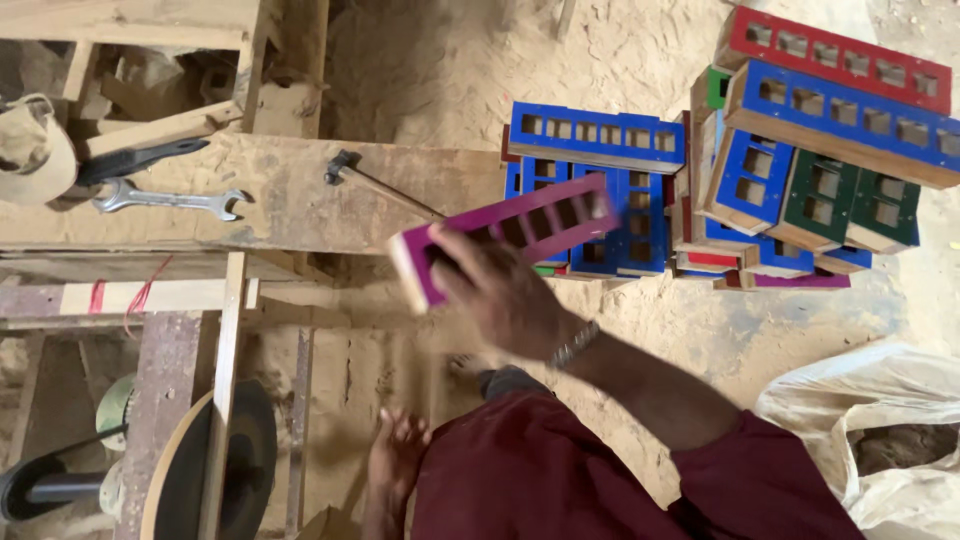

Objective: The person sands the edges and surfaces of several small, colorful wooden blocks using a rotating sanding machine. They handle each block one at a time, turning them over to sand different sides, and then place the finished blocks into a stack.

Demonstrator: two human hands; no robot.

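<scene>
One purple slotted wooden frame (505, 240) hangs above the sandy floor, the right hand (500, 295) closed around its near end. The left hand (398, 455) hangs low, fingers spread, holding nothing. On the desk (290, 200) lie one hammer (380, 185) and one spanner (170, 200). A stack of painted frames (760, 170) stands beyond.

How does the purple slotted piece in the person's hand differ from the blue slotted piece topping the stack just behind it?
The purple piece is held up, tilted, by the right hand; the blue piece lies nearly level on a stack. The purple piece is blurred, the blue piece sharp. Purple shows pale wood at its near end; blue along its lower edge. Both are painted wooden strips with a row of rectangular slots.
</scene>
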